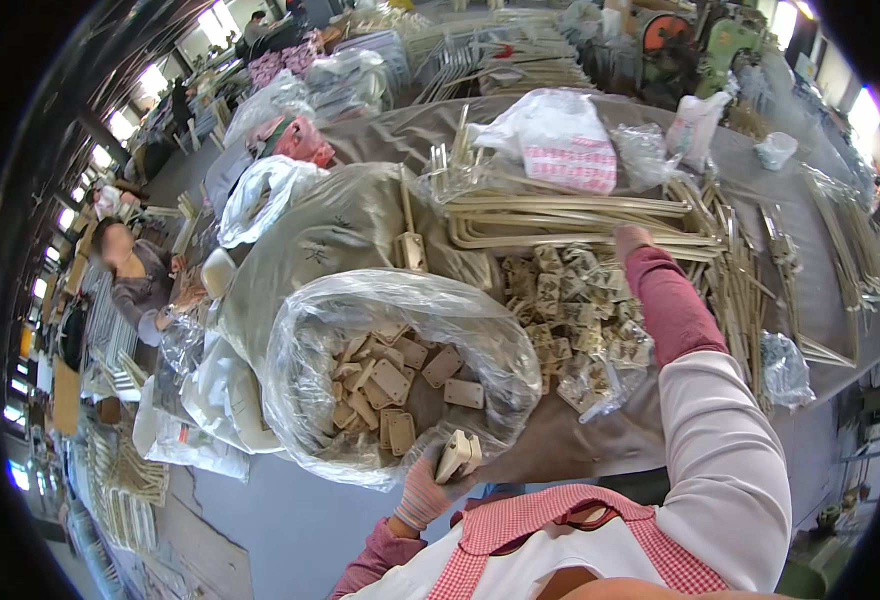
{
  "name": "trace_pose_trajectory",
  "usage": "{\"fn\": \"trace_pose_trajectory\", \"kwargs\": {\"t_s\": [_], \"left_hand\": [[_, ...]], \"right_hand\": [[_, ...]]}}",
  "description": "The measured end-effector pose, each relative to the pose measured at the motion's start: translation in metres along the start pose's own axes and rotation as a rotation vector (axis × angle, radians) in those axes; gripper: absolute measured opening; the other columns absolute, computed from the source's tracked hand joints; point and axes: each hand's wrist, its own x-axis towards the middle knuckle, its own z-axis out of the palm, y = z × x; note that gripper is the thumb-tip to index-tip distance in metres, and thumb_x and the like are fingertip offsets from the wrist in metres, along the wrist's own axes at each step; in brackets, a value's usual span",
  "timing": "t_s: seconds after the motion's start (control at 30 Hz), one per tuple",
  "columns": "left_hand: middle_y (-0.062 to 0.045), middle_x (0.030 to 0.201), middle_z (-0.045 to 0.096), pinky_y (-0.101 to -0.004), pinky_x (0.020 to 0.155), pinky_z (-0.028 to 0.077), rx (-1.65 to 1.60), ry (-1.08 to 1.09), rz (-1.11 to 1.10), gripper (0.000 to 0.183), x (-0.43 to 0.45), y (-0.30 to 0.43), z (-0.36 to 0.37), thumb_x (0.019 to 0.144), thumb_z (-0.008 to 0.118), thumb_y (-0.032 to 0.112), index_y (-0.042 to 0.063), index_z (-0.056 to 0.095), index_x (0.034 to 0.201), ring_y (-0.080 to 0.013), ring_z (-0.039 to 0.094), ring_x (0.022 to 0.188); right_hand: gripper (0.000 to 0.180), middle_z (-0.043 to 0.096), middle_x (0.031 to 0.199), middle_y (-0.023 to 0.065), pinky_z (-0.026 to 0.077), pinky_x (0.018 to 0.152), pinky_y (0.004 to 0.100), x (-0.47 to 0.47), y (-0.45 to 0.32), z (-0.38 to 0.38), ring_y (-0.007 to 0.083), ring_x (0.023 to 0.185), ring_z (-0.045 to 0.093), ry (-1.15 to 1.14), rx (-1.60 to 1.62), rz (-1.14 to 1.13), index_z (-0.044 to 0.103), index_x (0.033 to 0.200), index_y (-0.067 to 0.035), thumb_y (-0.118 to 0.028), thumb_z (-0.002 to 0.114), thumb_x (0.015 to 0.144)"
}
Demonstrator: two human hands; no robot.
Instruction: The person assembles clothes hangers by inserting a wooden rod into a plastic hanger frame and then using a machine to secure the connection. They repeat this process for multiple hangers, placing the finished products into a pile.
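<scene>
My left hand (426, 493), in a striped knit glove, grips beige rectangular plastic pieces (458, 455) at the near rim of a clear plastic bag (312, 315). Inside the bag lie many loose flat beige plates (389, 381) with small holes. My right arm stretches across the table, and my right hand (632, 238) is at a bundle of bent cream-coloured tubes (560, 217). Its fingers are mostly hidden, so a hold on a tube cannot be made out. Just left of that forearm is a heap of small metal-and-plastic fittings (575, 292), some in clear wrapping.
White sack (567, 146) with red print rests behind the tubes. More tubes (736, 300) lie to the right, near a crumpled clear bag (785, 367). Beyond the large bag, a tube with a beige block (411, 251) lies on grey sheeting. A co-worker (143, 281) sits at left.
</scene>
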Motion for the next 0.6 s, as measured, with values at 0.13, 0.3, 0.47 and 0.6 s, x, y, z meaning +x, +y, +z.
{"fn": "trace_pose_trajectory", "kwargs": {"t_s": [0.13,0.3,0.47,0.6], "left_hand": [[-0.012,0.113,0.066,-0.0337,0.085,0.052,-0.107,-0.01,-0.159,0.063,0.011,-0.038,0.0,0.072,0.084,0.017,0.002,0.056,0.127,-0.0196,0.065,0.1],[-0.008,0.111,0.065,-0.0332,0.088,0.051,-0.103,-0.174,-0.076,0.061,0.018,0.003,-0.005,0.074,0.083,0.014,0.003,0.055,0.127,-0.0156,0.062,0.099],[-0.007,0.106,0.065,-0.031,0.087,0.05,-0.342,-0.347,0.141,0.063,0.011,0.028,0.004,0.075,0.084,0.014,0.004,0.055,0.129,-0.0126,0.059,0.096],[-0.001,0.112,0.061,-0.0289,0.092,0.047,-0.631,-0.585,0.155,0.071,-0.018,0.063,0.008,0.07,0.084,0.004,0.006,0.051,0.134,-0.0096,0.054,0.105]], "right_hand": [[0.025,0.073,0.096,0.0125,0.055,0.082,0.0431,0.001,-0.003,0.013,0.0319,0.091,0.071,0.19,0.048,-0.025,0.073,0.102,-0.013,-0.028,0.067,0.084],[0.04,0.071,0.084,0.0148,0.054,0.077,0.044,-0.085,-0.001,-0.112,0.0339,0.085,0.069,0.264,0.04,-0.093,0.07,0.099,-0.011,-0.048,0.067,0.084],[0.042,0.067,0.074,0.0154,0.05,0.066,0.0476,-0.283,-0.029,-0.206,0.0373,0.075,0.066,0.544,0.139,0.004,0.065,0.084,-0.007,-0.049,0.065,0.089],[0.046,0.058,0.068,0.0216,0.043,0.059,0.0467,-0.473,-0.041,-0.198,0.0376,0.062,0.058,0.696,0.493,0.175,0.061,0.08,0.0,-0.044,0.067,0.091]]}}
